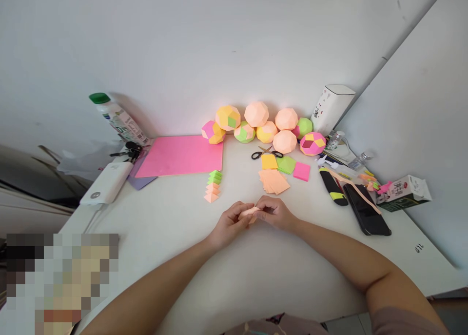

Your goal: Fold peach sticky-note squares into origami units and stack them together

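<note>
Near the middle of the white table, my left hand (233,220) and my right hand (275,212) pinch one peach paper piece (251,212) between them. Its folds are mostly hidden by my fingers. Just beyond my left hand stands a short row of folded paper units (212,186), green at the far end and peach at the near end. Past my right hand lies a fanned stack of peach paper squares (275,181). Behind it are a yellow pad (269,161), green paper squares (286,165) and a pink pad (302,171).
Black-handled scissors (267,153) lie before several faceted paper balls (256,114) against the wall. A pink board (183,155) is at left, near a white power bank (107,183) and bottle (122,118). At right are a utility knife (332,186), phone (366,209) and carton (405,192).
</note>
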Demonstrator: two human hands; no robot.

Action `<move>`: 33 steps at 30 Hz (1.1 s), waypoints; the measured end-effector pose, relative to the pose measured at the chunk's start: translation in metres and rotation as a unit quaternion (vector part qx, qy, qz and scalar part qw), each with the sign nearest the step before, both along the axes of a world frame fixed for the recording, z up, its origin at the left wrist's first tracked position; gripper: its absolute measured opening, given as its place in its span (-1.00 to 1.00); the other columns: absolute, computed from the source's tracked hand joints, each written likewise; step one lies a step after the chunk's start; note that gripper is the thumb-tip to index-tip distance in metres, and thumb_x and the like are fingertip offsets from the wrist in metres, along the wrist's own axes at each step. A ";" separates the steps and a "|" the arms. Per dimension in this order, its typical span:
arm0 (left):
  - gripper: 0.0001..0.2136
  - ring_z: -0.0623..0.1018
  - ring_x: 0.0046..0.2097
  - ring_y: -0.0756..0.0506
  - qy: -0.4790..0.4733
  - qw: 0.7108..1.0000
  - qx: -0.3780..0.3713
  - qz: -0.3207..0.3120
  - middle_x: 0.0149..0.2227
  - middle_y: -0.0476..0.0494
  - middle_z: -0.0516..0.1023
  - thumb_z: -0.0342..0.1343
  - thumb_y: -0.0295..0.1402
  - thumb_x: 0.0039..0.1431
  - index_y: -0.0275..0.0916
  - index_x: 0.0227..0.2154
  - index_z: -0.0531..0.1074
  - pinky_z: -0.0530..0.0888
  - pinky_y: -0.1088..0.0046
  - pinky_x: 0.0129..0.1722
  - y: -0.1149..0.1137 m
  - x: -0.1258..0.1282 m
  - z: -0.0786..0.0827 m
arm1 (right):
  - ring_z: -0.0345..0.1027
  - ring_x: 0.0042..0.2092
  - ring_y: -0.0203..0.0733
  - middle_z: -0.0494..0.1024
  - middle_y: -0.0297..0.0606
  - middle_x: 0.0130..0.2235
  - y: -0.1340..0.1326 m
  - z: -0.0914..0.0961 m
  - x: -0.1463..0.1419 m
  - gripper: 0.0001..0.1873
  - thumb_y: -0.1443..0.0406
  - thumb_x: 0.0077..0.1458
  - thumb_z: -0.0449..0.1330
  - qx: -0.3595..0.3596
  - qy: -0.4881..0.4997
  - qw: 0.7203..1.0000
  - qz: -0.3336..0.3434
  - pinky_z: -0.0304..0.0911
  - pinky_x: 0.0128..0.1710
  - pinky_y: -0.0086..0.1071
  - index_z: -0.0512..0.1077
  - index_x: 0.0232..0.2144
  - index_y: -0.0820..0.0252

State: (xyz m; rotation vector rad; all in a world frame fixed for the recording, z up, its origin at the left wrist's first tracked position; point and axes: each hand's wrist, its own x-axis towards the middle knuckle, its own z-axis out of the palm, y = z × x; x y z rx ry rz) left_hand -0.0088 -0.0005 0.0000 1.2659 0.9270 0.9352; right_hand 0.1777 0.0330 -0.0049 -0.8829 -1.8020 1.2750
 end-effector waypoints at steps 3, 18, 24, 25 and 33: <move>-0.74 0.37 -0.47 0.02 0.048 0.999 0.015 -0.004 -0.35 -0.07 0.34 0.05 -0.21 0.15 -0.11 -0.13 0.49 0.39 0.45 -0.46 -0.002 0.000 0.003 | 0.21 -0.44 -0.31 0.38 -0.30 -0.43 0.000 0.001 0.000 -0.76 0.15 0.04 0.21 -0.022 0.008 1.000 -0.006 0.17 -0.45 -0.40 0.37 -0.50 0.22; -0.68 0.25 -0.54 0.02 0.099 0.994 0.037 0.012 -0.62 0.03 0.31 -0.01 -0.16 0.18 -0.22 -0.17 0.52 0.24 0.50 -0.54 -0.004 0.004 0.011 | 0.28 -0.42 -0.28 0.43 -0.29 -0.46 -0.002 0.010 0.000 -0.81 0.19 0.01 0.24 -0.036 0.028 0.998 -0.031 0.20 -0.43 -0.39 0.49 -0.48 0.20; -0.69 0.39 -0.43 -0.08 0.086 0.995 0.029 0.029 -0.56 -0.05 0.43 0.06 -0.12 0.11 -0.26 -0.42 0.55 0.30 0.47 -0.51 -0.004 0.005 0.009 | 0.30 -0.42 -0.29 0.45 -0.30 -0.45 -0.001 0.002 0.000 -0.80 0.18 -0.03 0.27 -0.072 0.039 0.996 -0.044 0.24 -0.42 -0.39 0.46 -0.46 0.21; -0.69 0.40 -0.42 -0.09 0.087 0.995 0.030 0.029 -0.55 -0.05 0.44 0.06 -0.12 0.11 -0.26 -0.43 0.54 0.31 0.47 -0.51 -0.004 0.005 0.009 | 0.30 -0.42 -0.29 0.44 -0.30 -0.43 -0.001 0.000 0.000 -0.79 0.18 -0.05 0.28 -0.086 0.036 0.994 -0.052 0.24 -0.42 -0.39 0.45 -0.44 0.21; -0.66 0.40 -0.41 -0.07 0.107 0.993 0.045 0.016 -0.54 -0.05 0.43 0.03 -0.10 0.13 -0.27 -0.47 0.51 0.33 0.48 -0.49 -0.005 0.004 0.010 | 0.30 -0.39 -0.28 0.43 -0.30 -0.43 0.000 0.004 0.000 -0.81 0.19 -0.02 0.26 -0.084 0.039 0.995 -0.021 0.24 -0.39 -0.39 0.44 -0.45 0.23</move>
